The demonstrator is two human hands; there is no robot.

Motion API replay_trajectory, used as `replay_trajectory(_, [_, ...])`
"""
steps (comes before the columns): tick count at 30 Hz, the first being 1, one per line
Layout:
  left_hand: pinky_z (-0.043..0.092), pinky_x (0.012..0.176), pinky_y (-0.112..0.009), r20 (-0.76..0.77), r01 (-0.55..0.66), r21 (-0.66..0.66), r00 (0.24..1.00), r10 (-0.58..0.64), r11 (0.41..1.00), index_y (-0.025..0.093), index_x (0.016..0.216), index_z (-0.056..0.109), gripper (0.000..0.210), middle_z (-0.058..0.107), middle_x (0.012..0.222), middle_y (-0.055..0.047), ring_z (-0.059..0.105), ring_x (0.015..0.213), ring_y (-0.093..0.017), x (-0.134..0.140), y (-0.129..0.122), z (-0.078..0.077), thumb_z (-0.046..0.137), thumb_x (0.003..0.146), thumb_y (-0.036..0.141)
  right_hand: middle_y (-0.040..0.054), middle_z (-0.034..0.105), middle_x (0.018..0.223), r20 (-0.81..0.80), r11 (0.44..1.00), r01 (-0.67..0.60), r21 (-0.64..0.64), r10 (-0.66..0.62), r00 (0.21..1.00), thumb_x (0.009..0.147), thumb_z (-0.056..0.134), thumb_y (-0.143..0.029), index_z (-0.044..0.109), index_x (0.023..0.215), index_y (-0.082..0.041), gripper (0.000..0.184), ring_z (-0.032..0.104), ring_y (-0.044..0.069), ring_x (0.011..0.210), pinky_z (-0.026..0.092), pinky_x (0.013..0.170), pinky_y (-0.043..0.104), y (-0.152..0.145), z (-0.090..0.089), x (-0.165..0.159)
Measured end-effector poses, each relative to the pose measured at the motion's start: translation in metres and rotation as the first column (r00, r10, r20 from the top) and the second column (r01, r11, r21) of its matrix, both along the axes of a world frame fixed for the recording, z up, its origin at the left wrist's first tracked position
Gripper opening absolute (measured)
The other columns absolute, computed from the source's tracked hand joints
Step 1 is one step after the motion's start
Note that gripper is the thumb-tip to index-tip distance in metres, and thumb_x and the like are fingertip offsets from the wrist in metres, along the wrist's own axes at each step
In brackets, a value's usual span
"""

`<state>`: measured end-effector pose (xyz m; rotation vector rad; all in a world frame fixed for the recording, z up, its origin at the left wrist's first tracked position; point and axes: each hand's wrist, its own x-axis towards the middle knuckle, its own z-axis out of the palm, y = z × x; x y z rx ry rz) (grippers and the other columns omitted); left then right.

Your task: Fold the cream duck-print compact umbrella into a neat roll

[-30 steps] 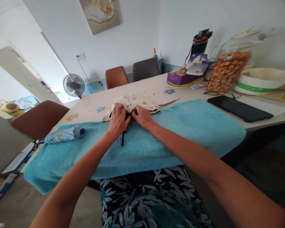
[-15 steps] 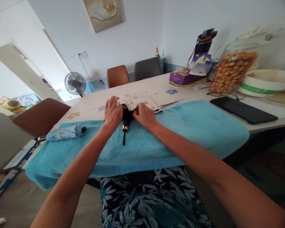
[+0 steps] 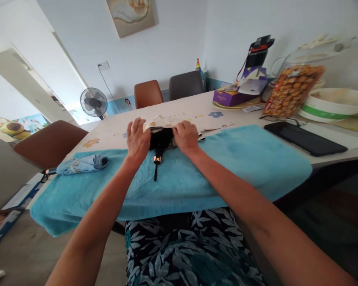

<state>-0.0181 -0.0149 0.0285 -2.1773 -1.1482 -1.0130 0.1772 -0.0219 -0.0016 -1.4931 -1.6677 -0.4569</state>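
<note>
Between my hands lies a folding umbrella (image 3: 161, 139), its canopy loose, cream with small prints outside and black inside. Its short black handle with a gold-coloured band (image 3: 157, 159) points toward me, and a black strap hangs from the end. My left hand (image 3: 137, 140) pinches the left edge of the canopy, with the upper fingers lifted. My right hand (image 3: 186, 136) has its fingers curled over the right edge of the canopy. A fold of the black underside is stretched between them. Beneath is a blue towel (image 3: 226, 167). The canopy's far part is partly hidden by my hands.
A rolled light-blue umbrella (image 3: 82, 165) rests on the towel's left side. To the right are a black phone (image 3: 306, 138), a white bowl with a green band (image 3: 335, 104), a jar of nuts (image 3: 295, 89) and a purple box (image 3: 231, 97). Chairs stand beyond the table.
My hands have lifted and spread the canopy's near edge, so more of the black underside shows. My right hand has shifted slightly up and to the right.
</note>
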Motion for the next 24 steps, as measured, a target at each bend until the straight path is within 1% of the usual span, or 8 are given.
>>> replay_trajectory(4, [0.031,0.106,-0.044,0.256,-0.135,-0.126,0.953,0.164,0.983,0.018,0.073,0.061,0.011,0.059,0.12,-0.011,0.042,0.126,-0.028,-0.042,0.017,-0.003,0.051,0.078,0.019,0.01,0.059,0.09,-0.343,0.987,0.146,-0.06,-0.158,0.926,0.088,0.041,-0.02,0.059,0.083,-0.017,0.019,0.053,0.022,0.086,0.037,0.075,0.034,0.009,0.002,0.018])
replay_trajectory(6, [0.039,0.098,-0.042,0.475,-0.206,-0.266,0.822,0.314,0.942,0.017,0.074,0.062,0.01,0.064,0.104,-0.011,0.052,0.111,-0.027,-0.066,0.028,-0.003,0.052,0.074,0.021,0.0087,0.06,0.09,-0.457,0.983,0.163,-0.078,-0.181,0.871,0.087,0.041,-0.022,0.058,0.083,-0.018,0.018,0.054,0.021,0.084,0.038,0.074,0.033,0.011,0.003,0.022])
replay_trajectory(9, [0.048,0.078,-0.036,0.651,-0.118,-0.503,0.6,0.465,0.856,0.014,0.081,0.063,0.023,0.065,0.081,-0.007,0.059,0.085,-0.023,-0.09,0.038,-0.001,0.044,0.074,0.024,0.0069,0.062,0.088,-0.483,0.993,0.1,-0.064,-0.119,0.868,0.085,0.043,-0.024,0.058,0.08,-0.02,0.017,0.055,0.02,0.081,0.04,0.073,0.031,0.009,0.005,0.018])
replay_trajectory(10, [0.048,0.076,-0.035,0.629,-0.07,-0.558,0.614,0.477,0.827,0.014,0.082,0.064,0.024,0.065,0.078,-0.006,0.06,0.083,-0.022,-0.092,0.037,0.0,0.045,0.073,0.025,0.0059,0.063,0.086,-0.466,0.996,0.053,-0.073,-0.081,0.881,0.085,0.044,-0.026,0.058,0.079,-0.02,0.016,0.056,0.02,0.079,0.04,0.071,0.031,0.007,0.005,0.015])
replay_trajectory(13, [0.045,0.087,-0.036,0.405,0.015,-0.665,0.847,0.344,0.746,0.015,0.085,0.066,0.026,0.067,0.088,-0.005,0.059,0.094,-0.025,-0.087,0.026,0.002,0.06,0.063,0.027,0.0026,0.064,0.077,-0.439,0.987,-0.073,-0.144,0.002,0.898,0.084,0.049,-0.031,0.061,0.082,-0.021,0.015,0.058,0.018,0.072,0.04,0.068,0.03,0.003,0.004,0.008])
replay_trajectory(15, [0.04,0.097,-0.038,0.287,0.041,-0.641,0.939,0.19,0.766,0.016,0.096,0.065,0.041,0.065,0.107,-0.008,0.055,0.109,-0.028,-0.073,0.013,0.005,0.068,0.057,0.028,0.0017,0.065,0.075,-0.445,0.98,-0.112,-0.163,0.028,0.895,0.084,0.051,-0.035,0.062,0.086,-0.021,0.018,0.059,0.018,0.071,0.04,0.068,0.029,0.0,0.003,0.005])
replay_trajectory(20, [0.035,0.104,-0.043,0.215,0.149,-0.364,0.974,-0.073,0.919,0.02,0.108,0.062,0.034,0.057,0.127,-0.009,0.049,0.119,-0.025,-0.017,-0.011,0.013,0.058,0.075,0.025,0.0038,0.067,0.086,-0.443,0.959,-0.269,-0.092,0.202,0.873,0.08,0.056,-0.038,0.059,0.092,-0.02,0.023,0.061,0.018,0.078,0.044,0.073,0.03,-0.004,-0.001,0.0])
replay_trajectory(24, [0.034,0.104,-0.041,-0.005,0.245,-0.291,0.966,-0.258,0.925,0.021,0.119,0.057,0.039,0.053,0.133,-0.008,0.044,0.125,-0.024,0.028,-0.011,0.015,0.05,0.081,0.016,0.0063,0.066,0.091,-0.504,0.922,-0.387,-0.02,0.325,0.8,0.082,0.045,-0.028,0.054,0.096,-0.018,0.019,0.062,0.019,0.084,0.046,0.079,0.031,-0.006,-0.004,0.001])
